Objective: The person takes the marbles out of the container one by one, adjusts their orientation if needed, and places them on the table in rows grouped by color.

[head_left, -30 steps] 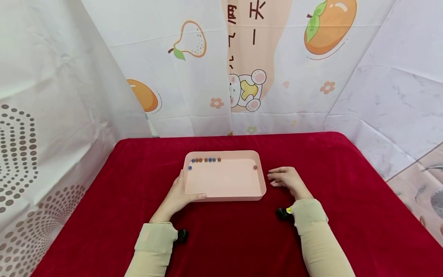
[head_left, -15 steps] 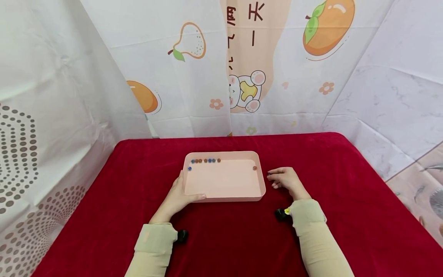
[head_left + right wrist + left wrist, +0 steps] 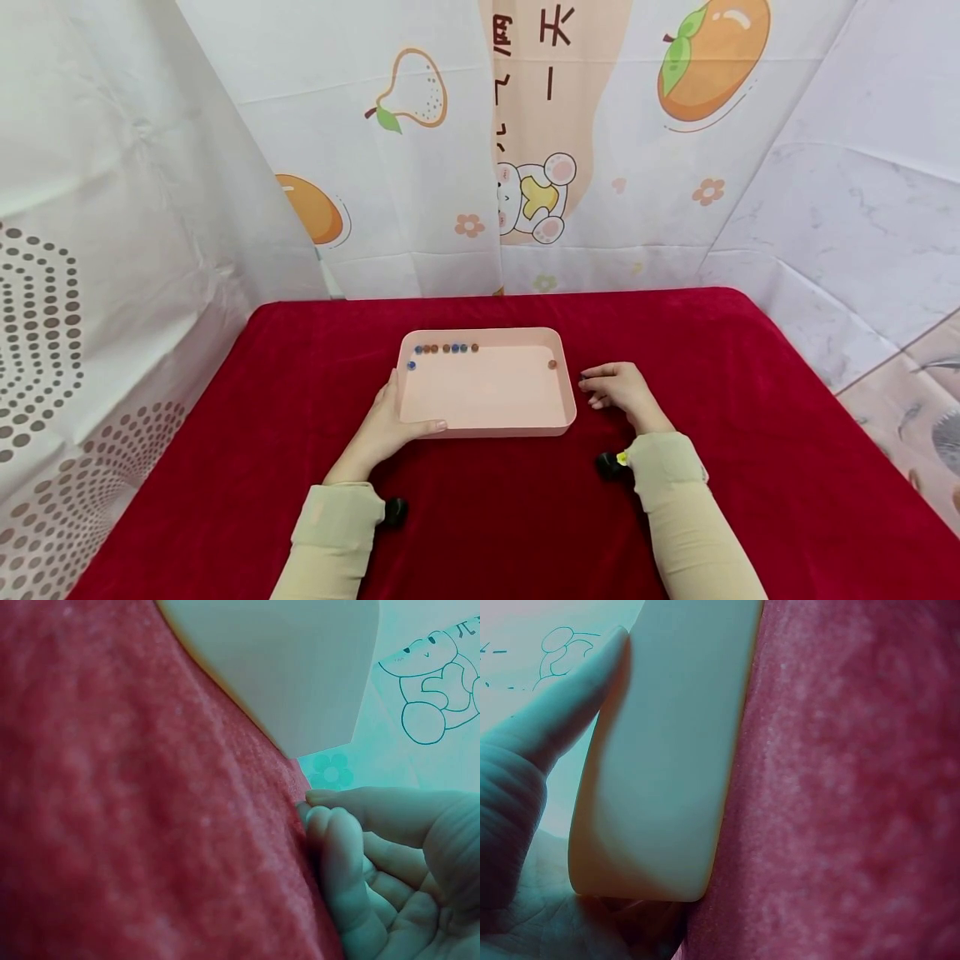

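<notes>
In the head view a shallow pale pink tray [image 3: 483, 392] lies on the red cloth. My left hand [image 3: 381, 432] grips its near left corner, the thumb along the front wall [image 3: 660, 750] and the fingers by the left side. Beyond the tray's right wall, my right hand [image 3: 621, 390] hovers low over the cloth. Its thumb and fingertips pinch a small dark marble [image 3: 302, 812], mostly hidden by the fingers. Inside the tray, blue and brown marbles [image 3: 455, 348] line the back wall. One blue marble [image 3: 412, 366] sits at left, one brown marble [image 3: 552, 364] at right.
Red velvet cloth [image 3: 495, 508] covers the table all around the tray. A printed white curtain [image 3: 420, 275] hangs behind the back edge, with further sheets at both sides. Small black wrist cameras [image 3: 394, 512] sit at the cuffs.
The right hand's fingers have shifted very slightly beside the tray, showing a little more of the dark marble at their tips. The left hand, tray and other marbles stay as they were.
</notes>
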A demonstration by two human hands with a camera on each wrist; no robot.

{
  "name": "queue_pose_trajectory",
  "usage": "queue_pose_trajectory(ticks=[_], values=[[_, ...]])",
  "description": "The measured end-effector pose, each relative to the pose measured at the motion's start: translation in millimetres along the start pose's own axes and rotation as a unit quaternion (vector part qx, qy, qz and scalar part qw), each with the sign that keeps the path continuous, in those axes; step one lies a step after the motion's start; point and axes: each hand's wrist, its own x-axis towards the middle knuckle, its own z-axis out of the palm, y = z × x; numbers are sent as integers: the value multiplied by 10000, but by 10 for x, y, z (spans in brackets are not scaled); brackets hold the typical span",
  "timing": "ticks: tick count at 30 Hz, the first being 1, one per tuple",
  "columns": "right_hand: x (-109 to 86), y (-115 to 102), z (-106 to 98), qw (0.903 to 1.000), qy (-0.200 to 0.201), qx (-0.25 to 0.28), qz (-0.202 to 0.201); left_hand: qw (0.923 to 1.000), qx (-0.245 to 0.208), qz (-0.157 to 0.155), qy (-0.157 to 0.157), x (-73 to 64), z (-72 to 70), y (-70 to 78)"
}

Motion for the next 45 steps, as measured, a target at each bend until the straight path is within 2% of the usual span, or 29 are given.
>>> queue_pose_trajectory(ticks=[9,24,35,40,45], values=[[2,-6,-3,10000,-27,46,6,10000,42,-16,-18,-3,-11,17],[-62,-61,-82,9991,44,417,-69,9999,126,8,42,7,-10,13],[-143,-262,-33,9922,288,1094,-527,10000,84,-12,36,-5,-13,14],[-209,-383,63,9910,281,1064,-757,10000,33,37,49,-6,-6,7],[-249,-503,175,9901,85,1027,-956,10000,10,63,65,-6,2,-5]])
